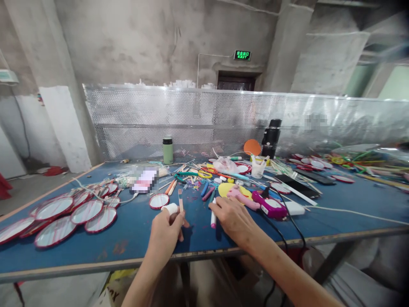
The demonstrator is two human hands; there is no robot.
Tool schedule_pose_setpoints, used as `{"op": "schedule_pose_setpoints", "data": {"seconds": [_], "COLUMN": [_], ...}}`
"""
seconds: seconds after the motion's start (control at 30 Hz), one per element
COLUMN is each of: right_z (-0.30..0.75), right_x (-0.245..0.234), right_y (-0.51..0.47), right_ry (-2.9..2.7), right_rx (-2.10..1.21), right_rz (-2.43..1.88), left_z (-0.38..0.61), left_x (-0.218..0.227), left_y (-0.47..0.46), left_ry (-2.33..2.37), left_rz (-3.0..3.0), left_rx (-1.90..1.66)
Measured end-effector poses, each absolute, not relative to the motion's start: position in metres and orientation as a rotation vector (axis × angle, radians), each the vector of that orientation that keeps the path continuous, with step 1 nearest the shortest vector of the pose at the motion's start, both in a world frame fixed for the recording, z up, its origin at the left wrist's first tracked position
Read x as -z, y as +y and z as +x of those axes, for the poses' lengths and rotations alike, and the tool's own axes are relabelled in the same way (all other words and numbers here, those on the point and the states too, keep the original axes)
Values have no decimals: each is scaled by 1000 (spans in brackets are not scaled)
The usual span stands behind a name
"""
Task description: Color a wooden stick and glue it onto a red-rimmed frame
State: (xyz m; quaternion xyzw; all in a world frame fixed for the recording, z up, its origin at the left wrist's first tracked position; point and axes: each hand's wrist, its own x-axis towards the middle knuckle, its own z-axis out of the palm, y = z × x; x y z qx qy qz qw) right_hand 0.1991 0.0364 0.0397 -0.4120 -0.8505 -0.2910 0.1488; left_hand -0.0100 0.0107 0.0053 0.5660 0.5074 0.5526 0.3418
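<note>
My left hand is closed over the blue table near its front edge. A flat wooden stick with a coloured band stands up from its fingers. A white wrap or roll sits at the index finger; I cannot tell which. My right hand pinches a white marker with a pink end, which points down at the table. Behind the left hand lies a round red-rimmed disc. Beside the right hand are a pink glue gun and a purple device.
Several red-rimmed discs overlap at the left. A phone on a cable lies behind them. Markers and sticks clutter the middle. A green bottle and black flask stand before the perforated metal screen. Black cables hang over the front edge.
</note>
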Motion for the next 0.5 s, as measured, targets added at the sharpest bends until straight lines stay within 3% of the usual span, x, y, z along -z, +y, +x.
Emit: {"op": "schedule_pose_setpoints", "data": {"seconds": [0.27,0.5], "right_z": [157,152], "right_x": [-76,-74], "right_y": [83,165], "right_ry": [-2689,-2859], "right_rx": [821,817], "right_rz": [-1060,-1219], "left_z": [-9,-10], "left_x": [-8,-8], "left_y": [7,6], "left_ry": [1308,1333], "left_rz": [1467,1485], "left_rx": [-1500,-1488]}}
